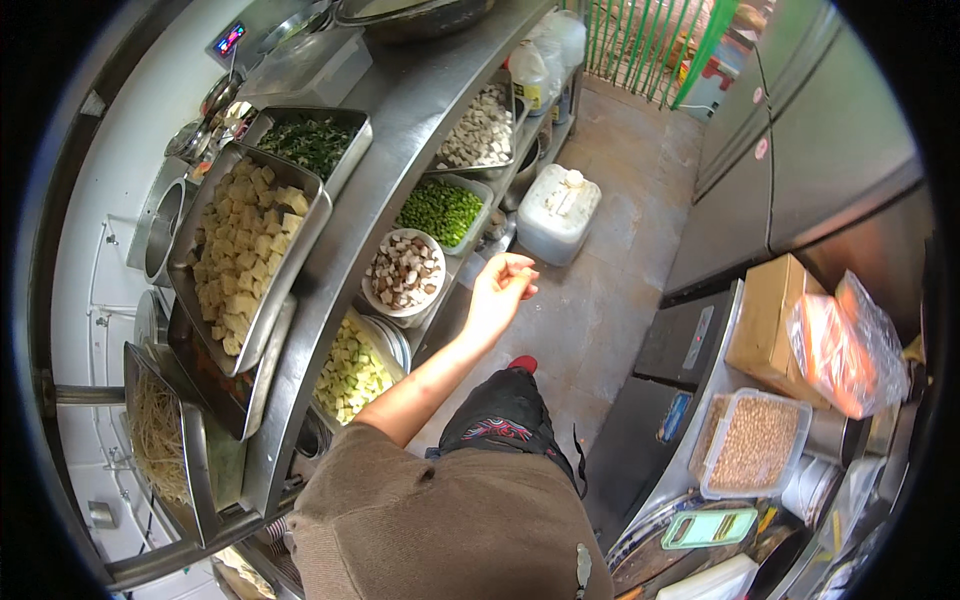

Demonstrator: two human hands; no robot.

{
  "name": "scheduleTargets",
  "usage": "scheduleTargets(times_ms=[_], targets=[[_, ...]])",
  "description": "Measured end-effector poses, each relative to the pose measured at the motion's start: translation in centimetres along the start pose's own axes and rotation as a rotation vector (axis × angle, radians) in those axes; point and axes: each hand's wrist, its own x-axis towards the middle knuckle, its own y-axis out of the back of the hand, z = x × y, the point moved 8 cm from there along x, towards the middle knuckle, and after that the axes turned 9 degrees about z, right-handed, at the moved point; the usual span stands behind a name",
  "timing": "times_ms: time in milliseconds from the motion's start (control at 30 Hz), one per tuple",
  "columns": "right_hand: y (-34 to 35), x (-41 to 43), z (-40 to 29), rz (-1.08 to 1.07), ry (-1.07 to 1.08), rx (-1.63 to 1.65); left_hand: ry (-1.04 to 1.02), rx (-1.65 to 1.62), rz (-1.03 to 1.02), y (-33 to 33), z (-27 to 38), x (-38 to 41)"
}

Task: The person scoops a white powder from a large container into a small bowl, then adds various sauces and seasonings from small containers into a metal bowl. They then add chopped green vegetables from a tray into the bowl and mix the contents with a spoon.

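My left hand (507, 288) reaches forward over the floor beside the steel shelving, its fingers loosely curled, and I see nothing in it. My right hand is out of view. Nearest the left forearm, on the lower shelf, sits a white bowl (405, 271) of diced mushrooms. Beyond it stands a plastic container (442, 214) of chopped green vegetables, then a metal tray (484, 124) of whitish cubes. Pale green cubes (351, 367) fill a container close to my upper arm. Past my hand, a white plastic jerrycan (559, 217) stands on the tiled floor.
The steel upper shelf (382, 180) carries trays of tofu-like cubes (251, 247), chopped greens (309, 144) and thin noodle-like strands (161, 427). At right, a counter holds a cardboard box (772, 322), bagged carrots (832, 349), a tub of beans (754, 442) and a green grater (709, 528).
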Motion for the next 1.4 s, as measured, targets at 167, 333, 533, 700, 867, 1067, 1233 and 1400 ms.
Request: scheduleTargets(times_ms=[167,333,533,700,867,1067,1233,1400], targets=[[-21.1,-11.1,-18.7,-0.604,0.458,0.216,-0.655,0.249,-0.042,1.3,13.7,-4.2],[-35.4,-34.3,-36.0,-1.502,0.87,0.336,-1.156,0.471,0.414,10.6,23.5,-11.2],[-41.4,-56.4,-39.7,-2.061,0.869,0.274,-1.093,1.009,1.025,20.2,27.4,-17.7],[-42.2,-65.7,-40.9,-1.756,0.871,0.017,-0.77,1.388,1.028,20.7,25.3,-17.8],[-44.3,-67.4,-40.0,-1.599,0.971,-0.158,-0.809,1.357,1.12,21.2,25.0,-17.6],[-41.5,-65.9,-40.2,-1.616,0.978,-0.231,-0.761,1.384,1.212,22.4,25.7,-19.5],[-46.2,-60.4,-37.7,-1.46,0.849,-0.014,-0.801,1.358,1.143,23.2,24.9,-18.6],[-42.3,-57.4,-32.5,-2.188,-0.349,-0.401,-0.925,1.267,1.106,23.0,25.2,-18.9]])
